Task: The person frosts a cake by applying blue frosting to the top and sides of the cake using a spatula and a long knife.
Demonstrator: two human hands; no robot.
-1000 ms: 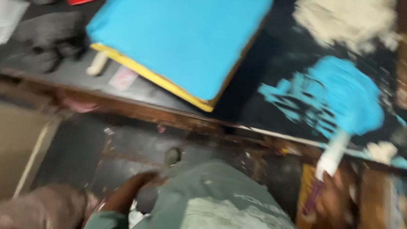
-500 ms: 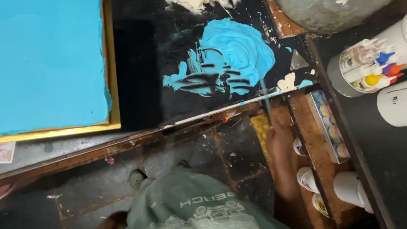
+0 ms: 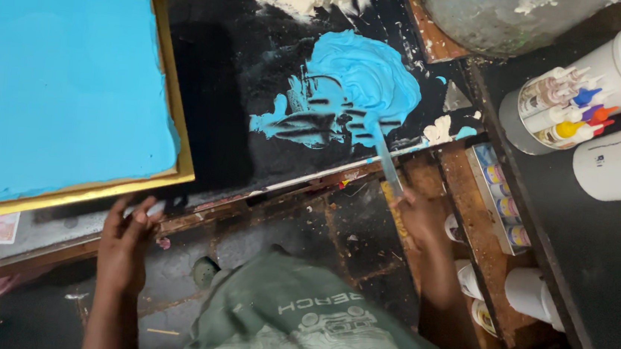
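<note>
Right fingers (image 3: 407, 198) closed round spatula (image 3: 383, 152) handle, centre right, blade in blue cream (image 3: 364, 78) on black worktop (image 3: 218, 114). Left fingers (image 3: 144, 209) curled on worktop edge, lower left, just below blue-iced cake (image 3: 57, 77) on gold board (image 3: 171, 140).

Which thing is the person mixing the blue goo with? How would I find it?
Find the big blue slab on its gold board, then look across the black worktop to the blue smeared blob. The spatula pokes out of it, held by the right hand. It is the only thin, pale stick there.
</note>
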